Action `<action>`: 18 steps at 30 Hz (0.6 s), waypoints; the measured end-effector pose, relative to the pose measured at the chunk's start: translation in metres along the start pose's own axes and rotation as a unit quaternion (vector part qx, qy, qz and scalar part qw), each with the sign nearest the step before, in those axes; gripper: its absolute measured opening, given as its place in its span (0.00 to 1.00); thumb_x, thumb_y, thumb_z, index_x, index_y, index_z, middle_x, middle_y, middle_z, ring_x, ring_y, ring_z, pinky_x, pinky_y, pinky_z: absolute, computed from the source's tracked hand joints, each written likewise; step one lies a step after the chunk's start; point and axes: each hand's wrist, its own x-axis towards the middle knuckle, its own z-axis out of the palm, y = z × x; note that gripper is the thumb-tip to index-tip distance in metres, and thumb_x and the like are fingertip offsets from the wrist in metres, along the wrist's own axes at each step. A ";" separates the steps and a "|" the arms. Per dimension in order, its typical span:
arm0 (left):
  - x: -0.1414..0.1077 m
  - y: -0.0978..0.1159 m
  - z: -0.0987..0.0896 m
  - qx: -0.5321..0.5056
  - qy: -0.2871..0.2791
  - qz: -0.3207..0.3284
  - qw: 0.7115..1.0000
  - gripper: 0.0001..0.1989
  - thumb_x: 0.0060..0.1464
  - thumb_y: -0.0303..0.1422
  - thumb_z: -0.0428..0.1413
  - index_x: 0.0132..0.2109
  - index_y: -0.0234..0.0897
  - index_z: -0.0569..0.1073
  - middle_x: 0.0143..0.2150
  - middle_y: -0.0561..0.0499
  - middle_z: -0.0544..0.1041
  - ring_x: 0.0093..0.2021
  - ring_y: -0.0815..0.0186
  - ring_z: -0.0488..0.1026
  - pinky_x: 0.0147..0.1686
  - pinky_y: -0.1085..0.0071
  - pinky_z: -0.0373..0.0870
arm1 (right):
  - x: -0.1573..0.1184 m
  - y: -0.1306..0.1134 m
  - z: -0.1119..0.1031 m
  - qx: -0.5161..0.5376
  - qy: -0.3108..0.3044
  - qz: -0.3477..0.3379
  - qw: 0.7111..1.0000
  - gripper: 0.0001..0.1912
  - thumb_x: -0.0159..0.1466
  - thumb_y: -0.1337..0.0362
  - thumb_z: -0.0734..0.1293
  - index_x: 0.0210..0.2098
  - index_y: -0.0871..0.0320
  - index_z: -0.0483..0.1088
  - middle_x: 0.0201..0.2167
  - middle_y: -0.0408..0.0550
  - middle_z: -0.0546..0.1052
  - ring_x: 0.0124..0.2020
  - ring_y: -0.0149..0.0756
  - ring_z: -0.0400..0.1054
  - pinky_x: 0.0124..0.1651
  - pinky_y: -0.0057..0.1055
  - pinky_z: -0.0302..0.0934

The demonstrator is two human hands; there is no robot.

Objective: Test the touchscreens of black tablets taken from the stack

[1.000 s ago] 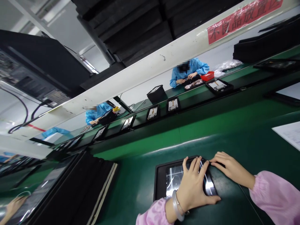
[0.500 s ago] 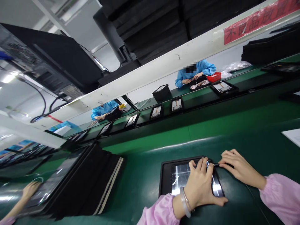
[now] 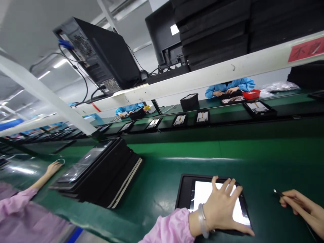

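A tablet [image 3: 202, 192] with a brightly lit white screen lies in a black tray [image 3: 182, 190] on the green bench. My left hand [image 3: 221, 207], with a bracelet at its wrist, rests over the screen, fingers spread, the thumb at the tablet's lower right edge. To the right, apart from the tablet, my right hand [image 3: 301, 204] pinches a thin dark cable by its metal-tipped plug [image 3: 277, 192].
A stack of black trays [image 3: 101, 179] stands at left, beside a co-worker's hand [image 3: 54, 167]. Trays with device parts [image 3: 179, 119] line the far belt. Beyond are people in blue and a red bin [image 3: 251, 94]. A computer case [image 3: 101, 57] sits on the shelf.
My right hand has moved right and down with the cable plug, away from the tablet's edge. The screen has turned from dark with reflections to bright white. The view has shifted left.
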 end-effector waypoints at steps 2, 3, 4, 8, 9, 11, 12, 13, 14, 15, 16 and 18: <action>-0.014 -0.017 -0.011 -0.029 0.001 -0.047 0.998 0.42 0.60 0.61 0.49 0.71 0.41 0.54 0.73 0.40 0.59 0.73 0.51 0.54 0.70 0.42 0.47 | -0.003 0.006 0.007 0.042 0.019 -0.007 0.999 0.24 0.64 0.36 0.67 0.45 0.46 0.74 0.39 0.50 0.81 0.39 0.54 0.74 0.33 0.40 0.67; -0.024 -0.027 -0.016 -0.037 0.008 -0.088 0.995 0.38 0.63 0.57 0.50 0.71 0.43 0.54 0.73 0.40 0.58 0.74 0.50 0.53 0.69 0.40 0.47 | -0.003 0.007 0.010 0.065 0.016 -0.013 0.998 0.24 0.65 0.36 0.67 0.46 0.48 0.74 0.40 0.51 0.81 0.39 0.53 0.75 0.32 0.38 0.69; -0.036 -0.039 -0.019 -0.043 0.024 -0.140 0.989 0.34 0.65 0.54 0.49 0.71 0.44 0.55 0.73 0.39 0.58 0.74 0.49 0.52 0.69 0.39 0.46 | -0.003 0.006 0.014 0.083 0.006 -0.016 0.996 0.24 0.66 0.37 0.67 0.46 0.49 0.74 0.40 0.52 0.81 0.38 0.52 0.76 0.31 0.37 0.70; -0.093 -0.084 -0.012 -0.147 0.145 -0.351 0.913 0.24 0.70 0.43 0.43 0.68 0.44 0.56 0.75 0.42 0.53 0.76 0.54 0.46 0.72 0.42 0.42 | 0.001 -0.007 0.038 0.130 0.019 0.010 0.991 0.27 0.63 0.36 0.69 0.44 0.54 0.73 0.45 0.57 0.81 0.44 0.55 0.77 0.40 0.40 0.76; -0.105 -0.092 -0.006 -0.199 0.173 -0.382 0.886 0.24 0.70 0.44 0.43 0.68 0.44 0.56 0.75 0.42 0.52 0.76 0.54 0.46 0.72 0.44 0.44 | 0.001 -0.014 0.050 0.145 0.054 0.022 0.988 0.28 0.63 0.35 0.69 0.42 0.53 0.72 0.47 0.57 0.81 0.47 0.56 0.76 0.47 0.43 0.76; -0.123 -0.102 0.009 -0.292 0.222 -0.404 0.838 0.24 0.68 0.46 0.45 0.66 0.43 0.57 0.74 0.41 0.54 0.74 0.54 0.51 0.72 0.48 0.48 | 0.000 -0.033 0.078 0.186 0.141 0.037 0.972 0.29 0.61 0.32 0.68 0.37 0.52 0.70 0.52 0.55 0.79 0.52 0.56 0.74 0.58 0.48 0.69; -0.129 -0.104 0.017 -0.326 0.247 -0.405 0.818 0.25 0.67 0.47 0.47 0.65 0.42 0.58 0.73 0.40 0.56 0.73 0.54 0.54 0.72 0.49 0.50 | -0.002 -0.043 0.094 0.202 0.161 0.037 0.965 0.30 0.60 0.31 0.69 0.36 0.52 0.69 0.54 0.55 0.78 0.54 0.56 0.73 0.60 0.49 0.68; -0.133 -0.105 0.024 -0.351 0.271 -0.404 0.800 0.26 0.65 0.48 0.50 0.63 0.41 0.60 0.72 0.39 0.58 0.73 0.53 0.56 0.72 0.51 0.51 | -0.004 -0.053 0.109 0.208 0.169 0.039 0.963 0.31 0.58 0.29 0.69 0.34 0.52 0.69 0.54 0.54 0.78 0.54 0.56 0.73 0.58 0.47 0.70; -0.134 -0.105 0.030 -0.369 0.292 -0.403 0.785 0.26 0.63 0.49 0.52 0.62 0.40 0.61 0.71 0.39 0.60 0.72 0.53 0.57 0.73 0.52 0.51 | -0.007 -0.062 0.124 0.201 0.157 0.046 0.966 0.31 0.59 0.29 0.68 0.34 0.52 0.69 0.51 0.53 0.79 0.51 0.54 0.74 0.52 0.44 0.74; -0.134 -0.103 0.036 -0.382 0.308 -0.404 0.772 0.27 0.61 0.48 0.54 0.60 0.40 0.61 0.71 0.39 0.61 0.73 0.53 0.56 0.73 0.54 0.51 | -0.009 -0.069 0.137 0.190 0.132 0.058 0.971 0.30 0.61 0.30 0.67 0.34 0.52 0.70 0.46 0.52 0.81 0.44 0.51 0.77 0.43 0.39 0.76; -0.132 -0.101 0.040 -0.390 0.319 -0.406 0.763 0.26 0.60 0.47 0.55 0.60 0.40 0.61 0.70 0.39 0.61 0.73 0.53 0.56 0.73 0.54 0.50 | -0.011 -0.075 0.148 0.181 0.107 0.066 0.975 0.29 0.64 0.31 0.64 0.34 0.52 0.70 0.43 0.51 0.82 0.38 0.48 0.77 0.35 0.35 0.76; -0.127 -0.096 0.046 -0.397 0.331 -0.408 0.752 0.25 0.60 0.45 0.54 0.59 0.40 0.62 0.70 0.40 0.62 0.73 0.54 0.55 0.73 0.55 0.49 | -0.012 -0.083 0.162 0.173 0.083 0.070 0.979 0.30 0.66 0.31 0.62 0.34 0.52 0.70 0.47 0.51 0.81 0.30 0.42 0.75 0.25 0.30 0.71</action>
